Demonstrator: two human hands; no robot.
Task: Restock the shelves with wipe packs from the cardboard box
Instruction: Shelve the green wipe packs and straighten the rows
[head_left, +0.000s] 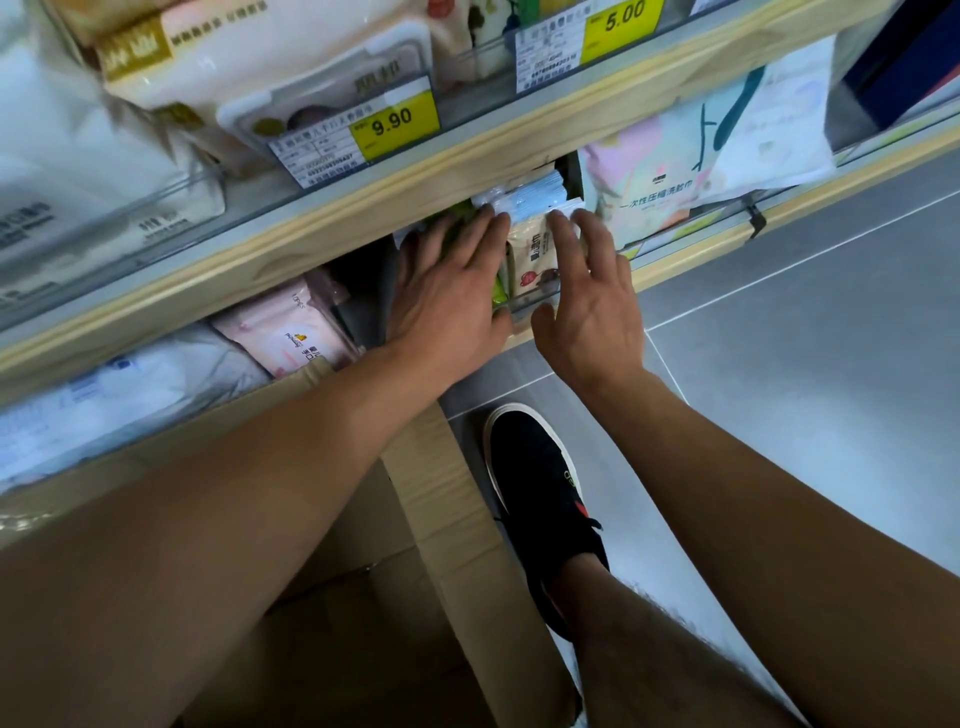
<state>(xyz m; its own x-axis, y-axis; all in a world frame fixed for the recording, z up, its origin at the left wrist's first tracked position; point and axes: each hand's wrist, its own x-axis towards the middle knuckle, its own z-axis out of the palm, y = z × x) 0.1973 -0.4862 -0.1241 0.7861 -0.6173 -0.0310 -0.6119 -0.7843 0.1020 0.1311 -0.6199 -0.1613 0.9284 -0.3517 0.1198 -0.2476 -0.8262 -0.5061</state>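
Reaching under the shelf (332, 208) edge, your left hand (447, 291) presses flat on green packs (496, 291); your right hand (587, 306) hovers spread, fingertips touching blue packs (540, 200); box (447, 478) below.

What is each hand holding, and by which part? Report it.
Nothing is gripped. The left hand lies flat, fingers straight, on the green wipe pack. The right hand is open, fingertips touching the blue packs.
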